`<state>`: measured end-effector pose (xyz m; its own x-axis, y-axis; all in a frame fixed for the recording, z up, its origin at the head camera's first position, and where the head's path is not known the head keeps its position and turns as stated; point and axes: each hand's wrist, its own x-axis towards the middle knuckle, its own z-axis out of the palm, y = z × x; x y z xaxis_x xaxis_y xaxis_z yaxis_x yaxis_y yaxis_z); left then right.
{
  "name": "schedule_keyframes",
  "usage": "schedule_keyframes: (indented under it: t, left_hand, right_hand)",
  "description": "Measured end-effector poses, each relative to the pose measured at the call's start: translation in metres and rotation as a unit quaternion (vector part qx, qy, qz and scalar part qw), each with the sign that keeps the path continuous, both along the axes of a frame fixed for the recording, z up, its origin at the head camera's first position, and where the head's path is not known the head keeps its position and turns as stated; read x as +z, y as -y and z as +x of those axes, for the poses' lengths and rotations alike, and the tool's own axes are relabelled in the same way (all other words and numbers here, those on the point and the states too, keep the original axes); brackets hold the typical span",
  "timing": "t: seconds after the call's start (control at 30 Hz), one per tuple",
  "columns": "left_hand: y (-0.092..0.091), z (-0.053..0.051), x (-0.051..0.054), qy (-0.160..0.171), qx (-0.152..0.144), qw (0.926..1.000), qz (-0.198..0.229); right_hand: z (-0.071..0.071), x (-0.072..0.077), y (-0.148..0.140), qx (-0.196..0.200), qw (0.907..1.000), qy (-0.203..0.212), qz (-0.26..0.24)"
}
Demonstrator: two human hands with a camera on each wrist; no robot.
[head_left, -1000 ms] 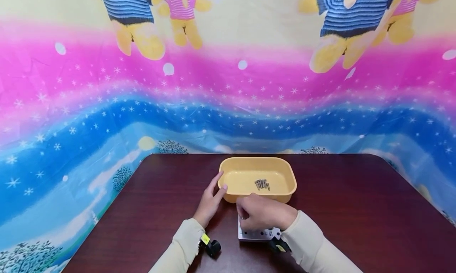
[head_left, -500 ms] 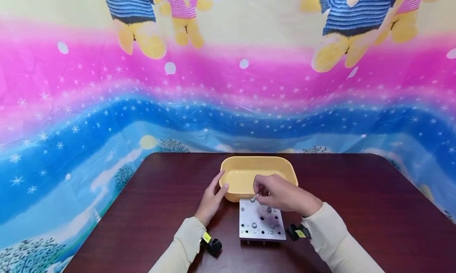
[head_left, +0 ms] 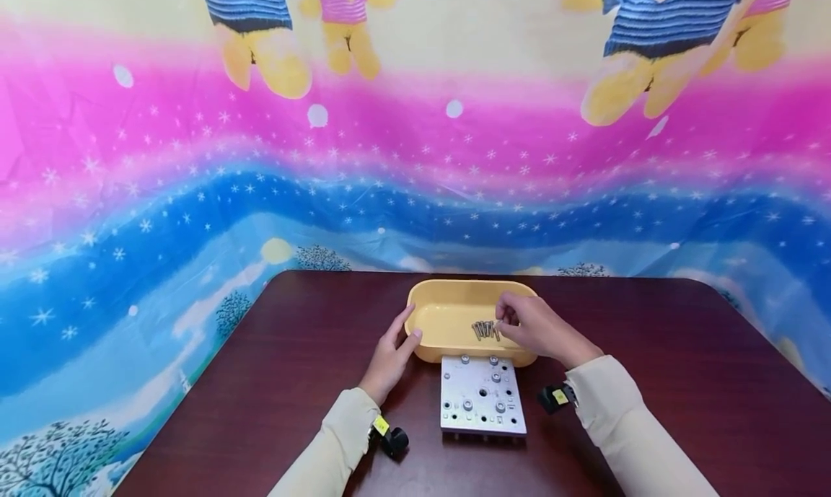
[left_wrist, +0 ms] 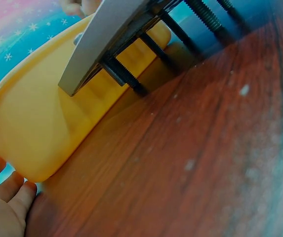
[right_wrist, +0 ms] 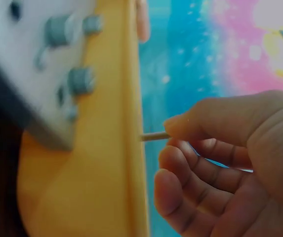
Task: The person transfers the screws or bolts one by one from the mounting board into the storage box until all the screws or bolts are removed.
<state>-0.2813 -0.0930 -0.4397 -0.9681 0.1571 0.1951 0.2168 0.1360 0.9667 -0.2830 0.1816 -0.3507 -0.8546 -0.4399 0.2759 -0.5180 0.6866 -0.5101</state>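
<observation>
In the head view, my left hand (head_left: 387, 360) rests against the left end of a yellow plastic bin (head_left: 441, 352), thumb and fingers extended. In the left wrist view its fingers (left_wrist: 21, 197) touch the bin's outer side. My right hand (head_left: 535, 325) is over the bin's right part and pinches a thin screw (right_wrist: 155, 136) between thumb and fingertips; the screw's far end is behind the rim. Several screws (head_left: 485, 330) lie on the bin's floor. A silver metal plate (head_left: 477, 381) with holes and bolt heads stands close in front of the bin.
Threaded bolts (left_wrist: 153, 47) stick out below the plate and hold it above the dark wooden table (head_left: 311, 338). A printed cloth backdrop (head_left: 415, 151) hangs behind the table. Small black cameras (head_left: 394, 441) are strapped to both wrists.
My right hand has moved from above the plate, back and right, to over the bin. The plate's top has come into full view. My left hand stays against the bin.
</observation>
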Motion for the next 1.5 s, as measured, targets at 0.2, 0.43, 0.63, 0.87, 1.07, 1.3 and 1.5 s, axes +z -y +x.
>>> schedule_keyframes:
  t: [0.2,0.43,0.63,0.87,1.07,1.3,1.5]
  left_hand:
    - [-0.001,-0.006,-0.008,-0.008,0.007,0.9999,0.003]
    - [-0.002,-0.005,-0.007,-0.007,0.013,0.9999,0.007]
    - [-0.002,-0.004,-0.006,-0.006,0.013,0.9999,0.005]
    - [-0.002,-0.005,-0.008,-0.007,0.015,0.9999,0.005]
    - [-0.001,-0.005,-0.008,-0.018,0.005,0.9998,0.006]
    - [-0.001,-0.005,-0.009,-0.015,0.005,0.9999,0.005]
    - [-0.002,-0.005,-0.008,-0.014,0.007,0.9999,0.007]
  right_hand:
    - [-0.013,-0.012,-0.004,-0.027,0.9993,0.008,0.025]
    - [-0.025,-0.02,-0.002,-0.047,0.9959,0.037,0.068]
    - [-0.03,-0.023,0.001,-0.057,0.9906,0.055,0.111]
    - [-0.034,-0.024,0.004,-0.055,0.9892,0.058,0.123]
    - [-0.038,-0.029,0.006,-0.075,0.9896,0.06,0.107]
    - [-0.042,-0.033,0.008,-0.099,0.987,0.08,0.098]
    - [-0.046,-0.035,0.011,-0.138,0.9794,0.102,0.107]
